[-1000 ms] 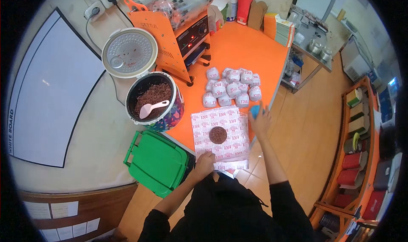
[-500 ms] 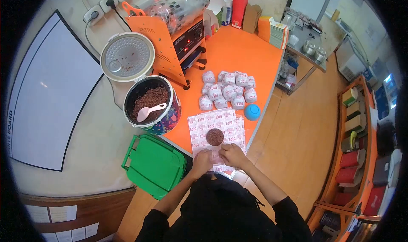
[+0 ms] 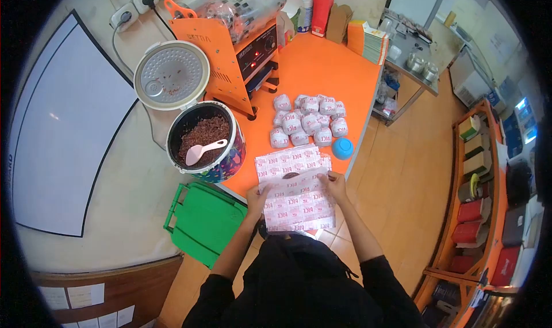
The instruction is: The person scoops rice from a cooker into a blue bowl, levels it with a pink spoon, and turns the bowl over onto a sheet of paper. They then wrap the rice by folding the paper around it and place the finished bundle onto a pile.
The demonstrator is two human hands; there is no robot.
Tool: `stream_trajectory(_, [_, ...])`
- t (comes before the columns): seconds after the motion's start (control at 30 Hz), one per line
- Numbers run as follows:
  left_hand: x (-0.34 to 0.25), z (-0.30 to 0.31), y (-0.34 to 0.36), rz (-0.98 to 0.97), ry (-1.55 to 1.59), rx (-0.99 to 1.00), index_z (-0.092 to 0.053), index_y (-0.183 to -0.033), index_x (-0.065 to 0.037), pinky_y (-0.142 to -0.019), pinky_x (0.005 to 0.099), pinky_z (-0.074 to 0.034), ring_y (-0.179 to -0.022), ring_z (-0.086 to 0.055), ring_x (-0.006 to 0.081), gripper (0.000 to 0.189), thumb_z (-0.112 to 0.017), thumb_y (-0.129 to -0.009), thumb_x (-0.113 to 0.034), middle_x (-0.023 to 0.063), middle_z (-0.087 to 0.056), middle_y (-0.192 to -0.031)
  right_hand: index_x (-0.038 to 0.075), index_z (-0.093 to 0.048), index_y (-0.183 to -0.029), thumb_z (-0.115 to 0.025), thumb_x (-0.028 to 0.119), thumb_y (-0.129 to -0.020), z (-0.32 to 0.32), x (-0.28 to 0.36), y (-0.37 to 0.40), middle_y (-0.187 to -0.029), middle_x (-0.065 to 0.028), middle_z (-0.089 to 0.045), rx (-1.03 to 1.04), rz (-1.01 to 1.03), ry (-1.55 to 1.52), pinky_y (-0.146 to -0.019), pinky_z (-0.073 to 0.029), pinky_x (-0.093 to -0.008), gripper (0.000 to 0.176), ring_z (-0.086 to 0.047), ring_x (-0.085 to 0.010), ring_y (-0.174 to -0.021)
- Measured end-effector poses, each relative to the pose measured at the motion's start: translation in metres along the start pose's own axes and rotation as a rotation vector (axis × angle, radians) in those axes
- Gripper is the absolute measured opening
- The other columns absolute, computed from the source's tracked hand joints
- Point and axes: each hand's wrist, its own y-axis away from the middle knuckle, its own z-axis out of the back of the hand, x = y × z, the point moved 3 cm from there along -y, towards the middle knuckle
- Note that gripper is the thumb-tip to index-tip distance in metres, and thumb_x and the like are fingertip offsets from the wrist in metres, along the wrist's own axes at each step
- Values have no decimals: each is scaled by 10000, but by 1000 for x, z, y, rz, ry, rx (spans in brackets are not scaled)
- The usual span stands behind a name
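Note:
My left hand (image 3: 256, 201) and my right hand (image 3: 334, 186) pinch opposite sides of a printed wrapping paper (image 3: 296, 206), whose near part is raised. Its upper edge folds over a mound of dark reddish-brown rice (image 3: 291, 175), of which just a sliver shows. Beneath lies a stack of the same printed paper (image 3: 286, 160). Beyond it sit several paper-wrapped rice portions (image 3: 309, 124), piled together. A small blue bowl (image 3: 342, 148) rests just past my right hand. On the left stands an open rice cooker (image 3: 233, 161) holding cooked rice (image 3: 204, 133) and a pale pink rice paddle (image 3: 201, 152).
An orange sealing machine (image 3: 221, 66) stands behind the cooker on the orange table (image 3: 322, 63). The cooker's lid (image 3: 172, 75) is tipped back by the wall. A green bin lid (image 3: 207, 221) lies low at left. Shelves (image 3: 460, 201) line the right side.
Both hands have moved apart and away from me, raising the paper's near edge over the rice mound. The mound, fully visible before, is now mostly covered.

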Motion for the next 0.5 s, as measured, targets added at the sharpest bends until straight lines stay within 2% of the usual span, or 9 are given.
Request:
stream_trajectory(0.03, [7, -1, -6, 49, 9, -33, -708, -942, 33, -638, 259, -473, -699, -580, 79, 242, -653, -925, -202, 34, -687, -837, -19, -666, -729, -717, 116, -815, -2, -11, -6, -569, -17, -598, -67, -59, -41, -486, -395, -283, 168, -523, -73, -535])
stream_trajectory(0.1, [39, 0, -24, 148, 26, -98, -697, -920, 6, -657, 269, -464, -698, -563, 97, 301, -641, -937, -289, 5, -649, -801, -12, -643, -703, -707, 137, -814, -9, -13, -7, -553, -61, -584, -240, -48, 56, -487, -390, -299, 196, -513, -93, -517])
stream_trajectory(0.13, [57, 4, -29, 201, -61, -97, -698, -900, -2, -634, 270, -455, -679, -552, 97, 311, -642, -935, -306, 4, -641, -785, -8, -632, -691, -702, 147, -814, -11, -13, -5, -545, -84, -577, -326, -44, 106, -488, -388, -307, 210, -508, -102, -507])
stream_trajectory(0.2, [83, 16, -33, 308, -237, -95, -700, -859, -18, -588, 271, -439, -641, -529, 97, 336, -644, -931, -341, 1, -625, -751, -10, -641, -803, -657, 121, -837, -14, -1, -1, -660, -111, -624, -320, -62, 188, -547, -425, -332, 136, -563, -155, -585])
stream_trajectory(0.23, [85, 16, -33, 312, -194, -103, -696, -828, -9, -551, 267, -405, -605, -497, 83, 350, -648, -926, -342, -9, -596, -704, -11, -645, -859, -634, 108, -849, -15, 8, 2, -717, -124, -647, -319, -70, 228, -577, -443, -345, 120, -591, -181, -624])
stream_trajectory(0.33, [84, 13, -31, 337, -63, -149, -686, -758, 7, -475, 261, -333, -528, -433, 56, 391, -653, -918, -348, -28, -537, -610, -16, -598, -1082, -557, 76, -860, -25, 53, 19, -1009, -183, -654, -443, 278, 617, -750, -465, -410, 243, -625, -297, -874])
stream_trajectory(0.43, [79, 9, -28, 374, 48, -214, -681, -742, 6, -464, 270, -328, -511, -435, 62, 404, -645, -922, -355, -25, -535, -608, 25, -535, -1223, -580, 84, -841, -56, 72, 36, -1198, -212, -578, 6, 515, 755, -873, -451, -463, 389, -559, -370, -1099])
stream_trajectory(0.5, [85, 13, -31, 386, 81, -228, -679, -737, 5, -456, 278, -334, -498, -438, 69, 403, -642, -923, -350, -27, -533, -605, 31, -496, -1317, -561, 117, -858, -80, 92, 55, -1342, -174, -516, 242, 771, 762, -1025, -403, -450, 472, -497, -336, -1244])
